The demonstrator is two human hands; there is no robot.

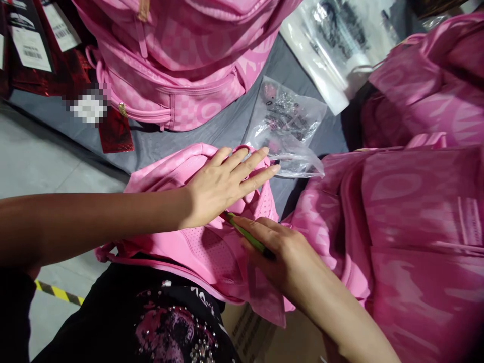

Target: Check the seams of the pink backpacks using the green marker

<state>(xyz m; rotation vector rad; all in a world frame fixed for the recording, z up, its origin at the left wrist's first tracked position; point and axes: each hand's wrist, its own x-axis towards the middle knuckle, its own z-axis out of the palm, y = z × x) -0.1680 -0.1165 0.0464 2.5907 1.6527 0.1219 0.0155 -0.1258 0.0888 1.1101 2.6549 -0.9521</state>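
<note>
A pink backpack [159, 239] lies with its padded mesh back and straps facing up at the table's near edge, against my black shirt. My left hand [227, 184] rests flat across it, fingers stretched out and spread, with nothing gripped. Below that palm, my right hand [278, 247] is closed around a slim tool with a green and black handle [247, 234]. The tool's tip points up and left towards the strap area beneath my left hand; its end is partly hidden, so its kind is unclear.
Another pink backpack [196, 65] stands at the back, with more pink backpacks [412, 201] piled at the right. A clear plastic bag [287, 121] lies on the grey cloth [162, 146]. Red packets with tags [32, 48] sit at upper left, and a cardboard box [257, 335] is below.
</note>
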